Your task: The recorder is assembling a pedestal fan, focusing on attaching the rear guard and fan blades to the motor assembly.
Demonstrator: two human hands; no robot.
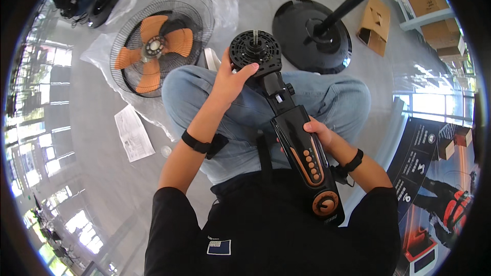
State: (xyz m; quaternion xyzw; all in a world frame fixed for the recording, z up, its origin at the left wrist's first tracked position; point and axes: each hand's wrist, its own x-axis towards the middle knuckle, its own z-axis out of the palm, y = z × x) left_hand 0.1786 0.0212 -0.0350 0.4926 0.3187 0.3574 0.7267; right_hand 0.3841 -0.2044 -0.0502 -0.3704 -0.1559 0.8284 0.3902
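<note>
Across my lap lies the black body of an electric fan (299, 145), with its round motor head (255, 51) at the far end. A metal shaft stands up from the motor's middle. My left hand (232, 79) grips the motor head's rim, thumb on top. Around the control box, which has orange buttons and an orange dial (326, 203), my right hand (318, 130) is closed; its other fingers are mostly hidden underneath. Beyond my left knee, orange fan blades (148, 69) rest in a wire grille (120, 71) on plastic wrap.
A round black base (286, 36) with a slanting pole (353, 2) stands beyond my right knee. Near it is a small cardboard box (375, 25). A printed sheet (134, 133) lies on the floor at left. A printed poster board (424, 174) is at right. Another black base (108, 5) sits far left.
</note>
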